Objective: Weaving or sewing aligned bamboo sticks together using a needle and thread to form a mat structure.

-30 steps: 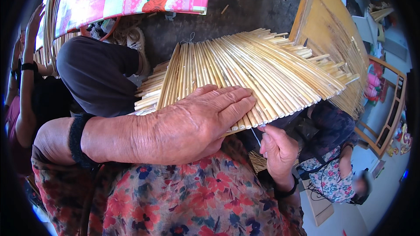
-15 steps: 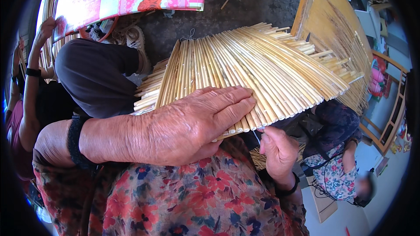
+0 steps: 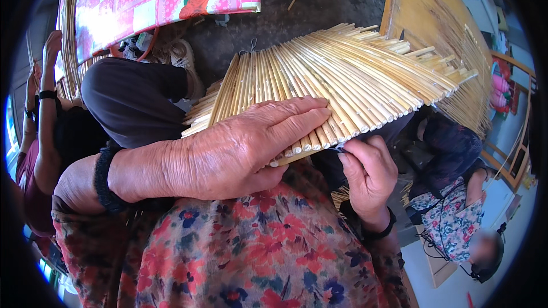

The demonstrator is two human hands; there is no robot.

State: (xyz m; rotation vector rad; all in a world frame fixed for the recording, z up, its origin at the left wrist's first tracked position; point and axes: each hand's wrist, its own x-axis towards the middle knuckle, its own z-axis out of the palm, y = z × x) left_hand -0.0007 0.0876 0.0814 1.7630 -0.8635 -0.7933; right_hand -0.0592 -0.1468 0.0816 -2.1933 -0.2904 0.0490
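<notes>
A fan-shaped mat of pale yellow reed stalks [image 3: 337,80] spreads out in front of me, its stalks side by side with their cut ends toward me. My left hand [image 3: 245,151] lies across its near left part, fingers on top and thumb tucked at the near edge, gripping it. Just under the cut ends, my right hand [image 3: 371,174] is closed in a pinch of thumb and forefinger. A small pale bit shows at those fingertips, too small to name. A thin loop of string [image 3: 253,44] sticks out at the mat's far left edge.
A pink rose-patterned cloth [image 3: 154,0] covers a table at the far left. A wooden board [image 3: 422,5] stands at the far right, with loose thin stalks against it. Co-workers sit close by: raised arms [image 3: 48,97] at left, a floral sleeve [image 3: 451,208] at right.
The view has shifted slightly. My right hand has moved a little up and right along the mat's near edge, still pinched. My left hand keeps its grip on the mat.
</notes>
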